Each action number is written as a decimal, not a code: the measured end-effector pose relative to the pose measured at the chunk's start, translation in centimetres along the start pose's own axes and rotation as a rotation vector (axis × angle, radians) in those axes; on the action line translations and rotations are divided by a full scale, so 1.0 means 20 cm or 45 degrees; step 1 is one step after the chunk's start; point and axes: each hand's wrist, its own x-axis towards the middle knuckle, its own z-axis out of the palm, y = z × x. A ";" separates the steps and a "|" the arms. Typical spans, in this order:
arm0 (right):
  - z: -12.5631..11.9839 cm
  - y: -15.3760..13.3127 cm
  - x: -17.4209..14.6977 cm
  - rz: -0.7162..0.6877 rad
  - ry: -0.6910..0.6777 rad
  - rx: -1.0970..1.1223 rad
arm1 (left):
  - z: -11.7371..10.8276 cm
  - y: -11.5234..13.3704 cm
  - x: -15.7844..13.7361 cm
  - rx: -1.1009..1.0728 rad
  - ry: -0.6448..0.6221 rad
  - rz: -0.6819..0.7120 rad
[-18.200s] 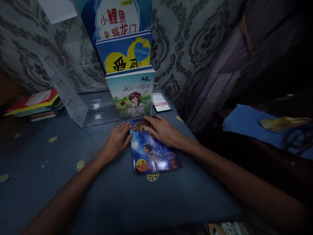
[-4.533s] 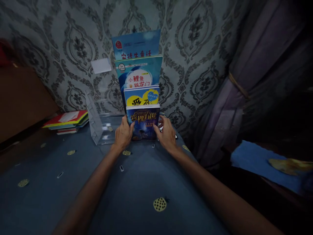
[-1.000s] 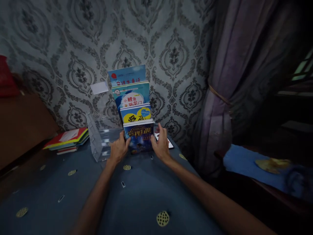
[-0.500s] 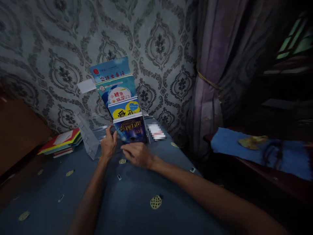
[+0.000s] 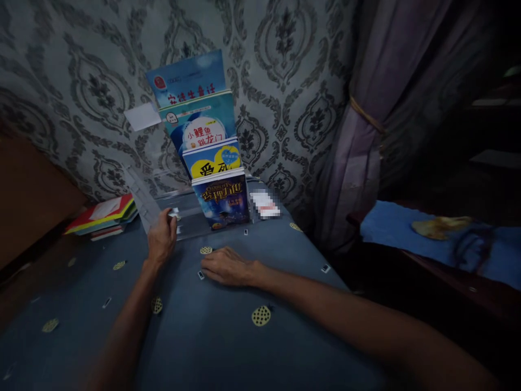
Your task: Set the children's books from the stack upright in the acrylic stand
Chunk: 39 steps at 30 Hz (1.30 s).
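Note:
My left hand (image 5: 161,238) is closed at the front edge of a clear plastic book stand (image 5: 140,190), beside its upright left panel. The fingertips are partly hidden behind the hand. Books stand in stepped rows in the stand's right part: a dark blue book (image 5: 223,201) in front, then a blue-and-yellow book (image 5: 217,159), a teal book (image 5: 203,122) and a tall blue book (image 5: 187,79) at the back. My right hand (image 5: 228,266) rests on the tablecloth in front of the books, fingers curled and apart from them. I see nothing in it.
A small stack of books with red and yellow covers (image 5: 101,214) lies left of the stand. A white card (image 5: 142,116) sticks out near the tall book. A blurred white packet (image 5: 265,205) lies to the right. Beyond the table's right edge is a blue cloth (image 5: 391,222).
My left hand has moved left, from the front book's side to the stand's left part. My right hand has drawn back from the front book onto the tablecloth. The view has shifted.

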 end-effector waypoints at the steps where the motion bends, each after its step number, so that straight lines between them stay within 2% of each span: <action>1: 0.00 0.00 0.00 0.013 -0.007 0.015 | 0.00 -0.03 -0.01 0.008 0.006 0.005; 7: 0.03 0.01 -0.01 0.038 -0.002 0.150 | -0.05 -0.22 0.00 0.086 0.126 0.003; 12: 0.08 0.03 0.00 0.029 0.060 0.211 | -0.10 -0.36 0.01 0.142 0.237 -0.190; 15: 0.09 0.03 0.00 0.051 0.059 0.197 | -0.09 -0.43 -0.03 0.157 0.243 -0.289; 18: 0.09 0.02 0.00 0.062 0.052 0.175 | -0.05 -0.47 -0.08 0.183 0.102 -0.342; 22: 0.08 0.01 -0.01 0.082 0.065 0.169 | -0.01 -0.48 -0.13 0.274 -0.336 -0.274; 24: 0.09 0.02 -0.01 0.092 0.053 0.174 | 0.01 -0.48 -0.13 0.332 -0.481 -0.203; 39: 0.15 0.05 -0.02 0.124 0.103 0.222 | 0.03 -0.49 -0.13 0.343 -0.505 -0.138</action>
